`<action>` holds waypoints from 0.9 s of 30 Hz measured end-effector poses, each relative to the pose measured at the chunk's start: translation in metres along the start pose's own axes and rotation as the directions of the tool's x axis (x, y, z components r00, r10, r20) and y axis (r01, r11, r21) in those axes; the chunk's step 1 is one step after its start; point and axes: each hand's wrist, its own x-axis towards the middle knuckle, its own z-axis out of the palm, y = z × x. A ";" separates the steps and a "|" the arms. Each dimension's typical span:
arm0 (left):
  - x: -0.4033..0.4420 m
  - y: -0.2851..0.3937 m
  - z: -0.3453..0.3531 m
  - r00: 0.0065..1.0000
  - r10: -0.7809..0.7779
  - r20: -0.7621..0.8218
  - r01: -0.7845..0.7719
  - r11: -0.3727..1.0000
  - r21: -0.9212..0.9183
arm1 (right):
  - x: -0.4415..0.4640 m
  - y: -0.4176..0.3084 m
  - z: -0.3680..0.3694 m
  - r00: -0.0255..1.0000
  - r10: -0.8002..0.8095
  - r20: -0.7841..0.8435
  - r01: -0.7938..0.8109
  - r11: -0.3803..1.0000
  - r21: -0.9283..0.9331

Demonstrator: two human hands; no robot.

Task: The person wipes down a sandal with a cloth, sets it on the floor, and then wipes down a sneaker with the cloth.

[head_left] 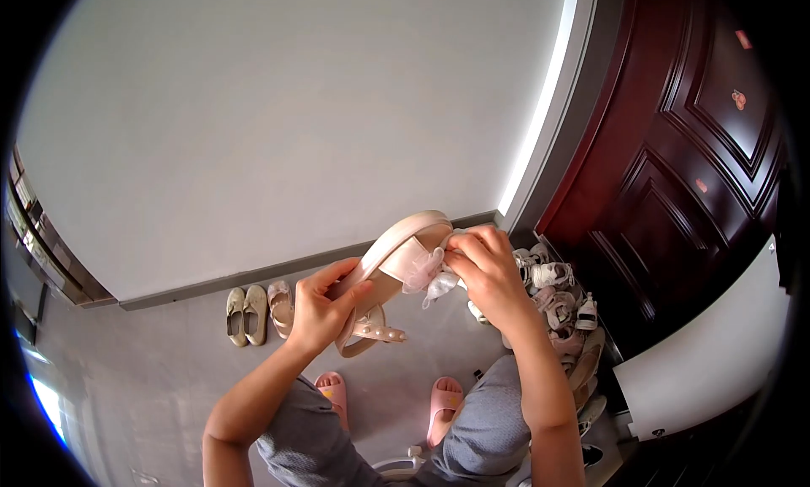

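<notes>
A pale pink sandal (384, 272) with a thick sole, a sheer bow and a pearl-studded ankle strap is held up in front of me, tilted. My left hand (325, 306) grips its sole near the heel, thumb on the inner side. At the toe end, the fingers of my right hand (485, 268) are pinched together by the bow (426, 272); what exactly they hold is too small to tell. The ankle strap hangs below the sole, beside my left hand.
Beige flat shoes (246, 316) and another light shoe (281, 308) stand by the wall (287, 133). Many shoes (561, 306) are piled at right, beside a dark red door (666, 175) and a white panel (700, 360). Pink slippers (443, 403) are on my feet.
</notes>
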 end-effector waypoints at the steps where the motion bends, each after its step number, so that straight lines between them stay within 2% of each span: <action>1: 0.000 0.002 0.001 1.000 0.002 0.002 -0.002 1.000 0.000 | 0.000 -0.001 0.000 1.000 0.001 -0.002 -0.001 1.000 -0.002; 4: 0.000 0.008 0.002 1.000 -0.002 0.009 0.001 0.997 0.080 | -0.003 0.003 0.000 1.000 0.005 -0.012 -0.006 0.993 -0.118; 6: 0.003 0.008 0.001 0.996 -0.059 0.064 0.073 0.966 -0.248 | -0.009 0.021 -0.002 0.989 0.133 -0.070 -0.148 0.951 -0.273; 7: 0.004 0.009 0.002 0.996 -0.053 0.069 0.068 0.967 -0.246 | -0.008 0.025 -0.008 0.973 0.151 -0.173 -0.182 0.968 -0.176; 8: 0.003 0.009 0.005 0.981 -0.132 0.139 0.178 0.901 -0.395 | -0.008 0.024 -0.008 0.973 0.146 -0.177 -0.178 0.968 -0.179; 9: 0.004 0.008 0.005 0.957 -0.196 0.213 0.282 0.800 -0.529 | -0.009 0.021 -0.005 0.942 0.236 -0.240 -0.249 0.968 -0.025; 10: 0.004 0.003 0.005 0.960 -0.195 0.201 0.275 0.798 -0.536 | -0.010 0.017 -0.002 0.901 0.334 -0.279 -0.307 0.942 0.136; 12: 0.006 -0.013 0.006 0.840 -0.312 0.443 0.537 0.589 -0.604 | -0.008 0.002 0.004 0.901 0.273 -0.337 -0.205 0.953 0.224; 13: 0.007 -0.016 0.008 0.811 -0.289 0.509 0.578 0.531 -0.620 | -0.007 -0.007 0.005 0.908 0.232 -0.348 -0.160 0.961 0.225; 14: 0.006 -0.016 0.009 0.811 -0.290 0.508 0.578 0.530 -0.621 | -0.006 -0.014 0.004 0.913 0.193 -0.360 -0.116 0.968 0.224; 15: 0.005 -0.014 0.011 0.796 -0.300 0.526 0.603 0.465 -0.648 | -0.003 -0.018 -0.001 0.918 0.113 -0.380 -0.049 0.984 0.174; 16: 0.004 -0.011 0.012 0.779 -0.308 0.546 0.627 0.398 -0.670 | -0.003 -0.020 0.001 0.918 0.117 -0.379 -0.053 0.983 0.174; 18: 0.004 -0.010 0.013 0.771 -0.323 0.548 0.636 0.411 -0.652 | -0.001 -0.026 0.005 0.886 0.159 -0.435 -0.092 0.981 0.170; 20: 0.004 -0.014 0.012 0.789 -0.282 0.546 0.607 0.500 -0.618 | 0.003 -0.029 0.011 0.884 0.185 -0.429 -0.126 0.979 0.162; 24: 0.000 -0.009 0.018 0.796 -0.343 0.498 0.604 0.484 -0.633 | -0.001 -0.040 0.024 0.960 -0.011 -0.280 0.013 1.000 0.005; 26: 0.000 -0.006 0.017 0.800 -0.368 0.474 0.600 0.473 -0.645 | 0.000 -0.053 0.019 0.969 -0.171 -0.175 0.166 0.985 -0.043; 27: 0.000 -0.006 0.016 0.799 -0.371 0.474 0.602 0.474 -0.643 | 0.000 -0.050 0.025 0.970 -0.168 -0.177 0.163 0.986 -0.041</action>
